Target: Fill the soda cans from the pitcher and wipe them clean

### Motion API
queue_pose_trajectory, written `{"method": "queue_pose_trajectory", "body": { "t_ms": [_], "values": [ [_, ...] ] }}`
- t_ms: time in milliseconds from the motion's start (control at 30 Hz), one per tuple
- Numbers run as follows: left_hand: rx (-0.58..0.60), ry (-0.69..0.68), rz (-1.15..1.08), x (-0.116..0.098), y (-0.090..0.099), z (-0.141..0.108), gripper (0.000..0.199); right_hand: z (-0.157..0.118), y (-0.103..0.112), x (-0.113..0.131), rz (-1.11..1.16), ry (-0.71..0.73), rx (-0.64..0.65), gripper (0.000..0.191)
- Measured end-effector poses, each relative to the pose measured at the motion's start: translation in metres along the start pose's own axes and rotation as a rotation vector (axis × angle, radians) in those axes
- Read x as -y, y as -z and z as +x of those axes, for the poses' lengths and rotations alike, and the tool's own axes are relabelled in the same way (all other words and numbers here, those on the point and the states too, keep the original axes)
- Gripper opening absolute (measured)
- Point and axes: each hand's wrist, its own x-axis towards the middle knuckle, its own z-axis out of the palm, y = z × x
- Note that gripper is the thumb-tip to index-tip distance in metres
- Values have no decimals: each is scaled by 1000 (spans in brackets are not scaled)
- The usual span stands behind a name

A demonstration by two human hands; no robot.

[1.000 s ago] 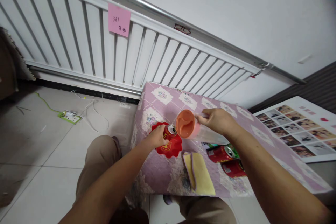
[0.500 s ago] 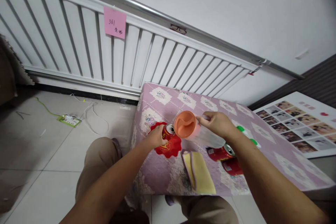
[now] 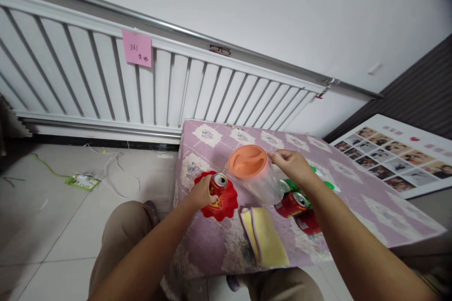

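My left hand (image 3: pixel 202 194) is wrapped round an opened red can (image 3: pixel 218 183), which stands over a red scalloped plate (image 3: pixel 226 207). Right of the can, my right hand (image 3: pixel 287 163) grips the handle of a clear pitcher (image 3: pixel 263 188) with an orange lid (image 3: pixel 248 161). The pitcher is held slightly tilted, its lid apart from the can. Beside my right forearm are two more red cans (image 3: pixel 291 204), partly hidden. A folded yellow cloth (image 3: pixel 268 240) lies near the table's front edge.
The table (image 3: pixel 208 249) has a purple flowered cover. Green-and-white items (image 3: pixel 329 185) lie behind my right forearm. A white radiator (image 3: pixel 162 89) runs behind the table. A photo board (image 3: pixel 391 155) leans at the right; a power strip (image 3: pixel 83 181) lies on the floor.
The pitcher has turned more upright, and its lid has moved away from the can's opening. Both hands keep their holds. The whole view has shifted slightly.
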Motion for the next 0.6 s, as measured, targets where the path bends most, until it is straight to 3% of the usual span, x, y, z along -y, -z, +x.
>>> {"method": "queue_pose_trajectory", "body": {
  "t_ms": [133, 300, 600],
  "values": [
    [-19, -18, -45, 3, -4, 1, 70, 7, -7, -19, 184, -94, -197, 45],
    [-13, -18, -59, 3, -7, 1, 68, 18, -35, -53, 487, -235, -374, 51],
    [-3, 39, -125, 4, -10, 1, 76, 25, -96, -91, 638, -328, -552, 54]
  ]
}}
